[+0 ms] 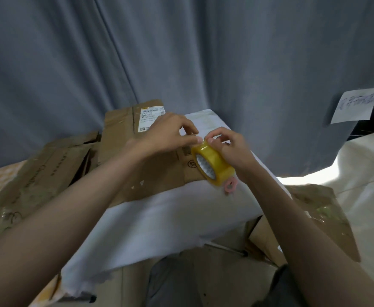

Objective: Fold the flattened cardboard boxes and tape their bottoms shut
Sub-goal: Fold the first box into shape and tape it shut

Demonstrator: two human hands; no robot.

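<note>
Head view: white-draped table [159, 218]; grey curtain [203, 52] behind

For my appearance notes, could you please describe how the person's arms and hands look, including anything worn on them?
Both forearms are bare to the frame's edge, with no sleeves showing. The left hand and right hand wear no gloves; no rings, watch or bracelet are visible on either.

Grey curtain [203, 52] hangs behind a white cloth-covered table [159, 218], with 1 handwritten paper note [357, 105] fixed to the curtain at right.
</note>
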